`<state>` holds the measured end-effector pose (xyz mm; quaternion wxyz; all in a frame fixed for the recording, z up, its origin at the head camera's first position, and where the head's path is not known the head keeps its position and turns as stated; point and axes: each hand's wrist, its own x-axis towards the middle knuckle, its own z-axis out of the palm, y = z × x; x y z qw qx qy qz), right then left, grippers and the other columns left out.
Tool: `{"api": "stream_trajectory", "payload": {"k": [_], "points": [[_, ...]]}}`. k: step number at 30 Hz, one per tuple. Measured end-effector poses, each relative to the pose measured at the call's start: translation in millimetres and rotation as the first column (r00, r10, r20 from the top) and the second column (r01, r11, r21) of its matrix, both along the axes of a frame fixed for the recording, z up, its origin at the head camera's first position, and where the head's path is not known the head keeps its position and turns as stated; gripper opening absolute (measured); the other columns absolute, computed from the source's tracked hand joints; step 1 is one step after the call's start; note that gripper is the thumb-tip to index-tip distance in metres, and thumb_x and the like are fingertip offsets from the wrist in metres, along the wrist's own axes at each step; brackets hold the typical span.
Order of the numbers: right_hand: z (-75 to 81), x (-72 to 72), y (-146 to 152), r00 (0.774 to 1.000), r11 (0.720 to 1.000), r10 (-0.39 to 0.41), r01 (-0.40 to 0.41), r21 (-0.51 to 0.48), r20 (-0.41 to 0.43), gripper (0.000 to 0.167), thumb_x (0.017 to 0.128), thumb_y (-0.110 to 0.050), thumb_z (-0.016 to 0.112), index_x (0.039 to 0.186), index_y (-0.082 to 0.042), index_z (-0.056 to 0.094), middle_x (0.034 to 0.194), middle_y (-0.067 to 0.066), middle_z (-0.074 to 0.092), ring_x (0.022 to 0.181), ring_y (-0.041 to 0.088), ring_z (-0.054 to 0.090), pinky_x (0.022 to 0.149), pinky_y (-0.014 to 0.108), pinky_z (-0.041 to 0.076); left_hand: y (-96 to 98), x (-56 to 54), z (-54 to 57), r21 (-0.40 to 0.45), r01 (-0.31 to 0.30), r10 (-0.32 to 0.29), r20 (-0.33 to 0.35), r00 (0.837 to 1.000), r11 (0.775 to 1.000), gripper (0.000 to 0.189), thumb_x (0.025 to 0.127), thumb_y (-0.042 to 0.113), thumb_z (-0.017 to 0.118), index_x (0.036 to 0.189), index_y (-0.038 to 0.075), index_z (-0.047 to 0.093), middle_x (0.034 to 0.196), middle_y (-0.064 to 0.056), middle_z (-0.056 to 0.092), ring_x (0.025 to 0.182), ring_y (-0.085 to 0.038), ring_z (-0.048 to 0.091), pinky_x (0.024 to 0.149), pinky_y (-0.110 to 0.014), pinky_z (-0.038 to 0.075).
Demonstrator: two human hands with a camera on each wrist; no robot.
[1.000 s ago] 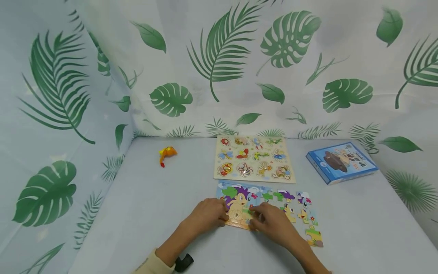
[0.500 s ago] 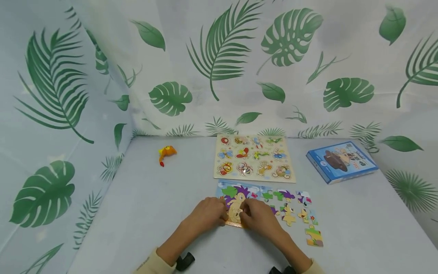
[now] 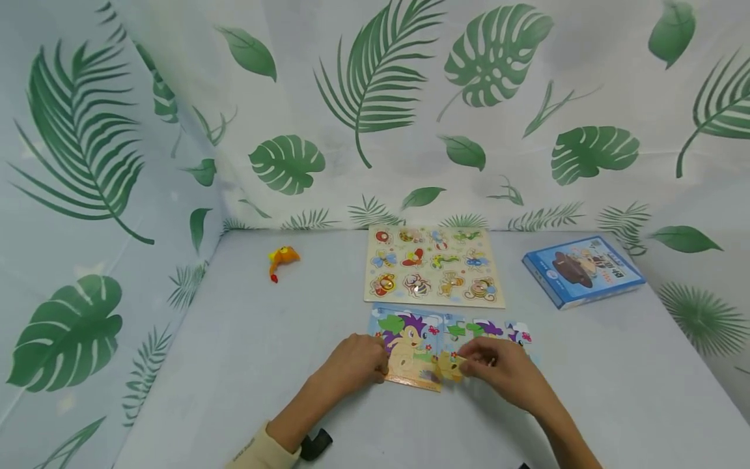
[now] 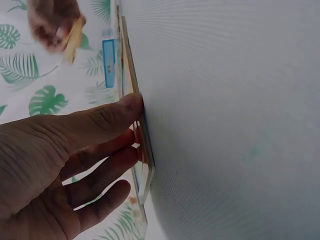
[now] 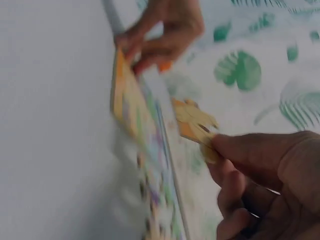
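My left hand (image 3: 354, 361) grips the left edge of a jigsaw puzzle board (image 3: 404, 379) printed with a purple-haired hedgehog. In the left wrist view its thumb (image 4: 131, 102) lies against the board's edge, with the other fingers bent behind. My right hand (image 3: 506, 371) pinches a yellow-orange puzzle piece (image 3: 448, 367) between thumb and fingertips, just off the board's lower right side. The right wrist view has this piece (image 5: 192, 120) held up in front of the blurred board (image 5: 122, 95). Several loose puzzle pieces (image 3: 489, 327) lie right of the board, partly hidden by my right hand.
Behind the board lies a wooden insect peg puzzle (image 3: 433, 301). A blue box (image 3: 586, 270) sits at the back right, and a small orange toy (image 3: 285, 255) at the back left. Leaf-printed cloth (image 3: 398, 163) hangs around the table.
My right hand has gone from over the board's lower middle to its right, and the yellow-orange piece now shows in its fingers. My left hand stays at the left edge.
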<state>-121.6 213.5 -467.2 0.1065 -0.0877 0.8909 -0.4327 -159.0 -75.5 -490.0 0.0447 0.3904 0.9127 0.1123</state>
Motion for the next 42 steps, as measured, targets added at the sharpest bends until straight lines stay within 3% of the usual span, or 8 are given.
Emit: {"api": "stream_trajectory", "payload": {"k": [5, 12, 20, 25, 35, 42], "points": [[-5.9, 16.7, 49, 0.991, 0.997, 0.005, -0.015, 0.072, 0.131, 0.02, 0.089, -0.027, 0.074, 0.098, -0.009, 0.074, 0.076, -0.001, 0.061, 0.066, 0.013, 0.052, 0.055, 0.027, 0.045, -0.2, 0.9, 3.6, -0.017, -0.012, 0.012, -0.021, 1.0, 1.0, 0.011, 0.073, 0.024, 0.089, 0.079, 0.02, 0.08, 0.074, 0.015, 0.057, 0.067, 0.0, 0.048, 0.062, -0.019, 0.044], [-18.1, 26.1, 67, 0.981, 0.994, -0.049, 0.03, 0.104, 0.19, 0.02, 0.089, -0.025, 0.073, 0.099, -0.007, 0.074, 0.076, 0.001, 0.062, 0.063, 0.017, 0.054, 0.053, 0.029, 0.047, 1.4, 1.1, 3.1, 0.0, -0.006, 0.006, -0.035, 0.999, 1.0, 0.012, 0.073, 0.025, 0.089, 0.077, 0.02, 0.079, 0.075, 0.013, 0.056, 0.067, -0.001, 0.048, 0.062, -0.019, 0.043], [-25.9, 26.5, 62, 0.968, 0.966, -0.186, 0.148, 0.213, 0.171, 0.013, 0.086, -0.019, 0.076, 0.095, -0.011, 0.075, 0.078, -0.001, 0.06, 0.067, 0.017, 0.052, 0.054, 0.029, 0.045, 1.8, 0.5, -0.7, -0.008, -0.006, 0.006, -0.027, 1.0, 1.0, 0.013, 0.074, 0.027, 0.089, 0.076, 0.021, 0.077, 0.075, 0.014, 0.056, 0.066, -0.001, 0.047, 0.063, -0.019, 0.043], [-27.2, 27.3, 58, 0.962, 0.953, -0.221, 0.178, 0.243, 0.162, 0.009, 0.085, -0.017, 0.077, 0.092, -0.012, 0.073, 0.075, -0.001, 0.058, 0.065, 0.017, 0.054, 0.054, 0.03, 0.046, 1.0, -0.4, -0.6, 0.0, -0.011, 0.011, -0.011, 1.0, 1.0, 0.013, 0.074, 0.027, 0.088, 0.078, 0.021, 0.078, 0.076, 0.014, 0.056, 0.067, -0.001, 0.047, 0.064, -0.019, 0.043], [-24.9, 29.9, 50, 0.972, 0.912, -0.228, 0.193, 0.361, 0.059, 0.008, 0.082, -0.019, 0.079, 0.085, -0.015, 0.073, 0.073, -0.005, 0.059, 0.069, 0.016, 0.05, 0.063, 0.033, 0.042, -0.9, -1.2, -2.8, 0.012, -0.012, 0.011, 0.001, 1.0, 1.0, 0.012, 0.074, 0.028, 0.088, 0.079, 0.021, 0.079, 0.077, 0.014, 0.056, 0.067, -0.001, 0.047, 0.064, -0.02, 0.043], [-17.6, 30.6, 50, 0.982, 0.918, -0.19, 0.168, 0.36, 0.024, 0.008, 0.086, -0.018, 0.076, 0.091, -0.013, 0.075, 0.075, -0.007, 0.061, 0.068, 0.015, 0.051, 0.06, 0.032, 0.043, -2.7, -2.1, 0.1, 0.024, 0.003, -0.003, 0.028, 1.0, 1.0, 0.013, 0.076, 0.027, 0.087, 0.084, 0.021, 0.081, 0.08, 0.014, 0.058, 0.07, -0.001, 0.049, 0.066, -0.019, 0.043]]}}
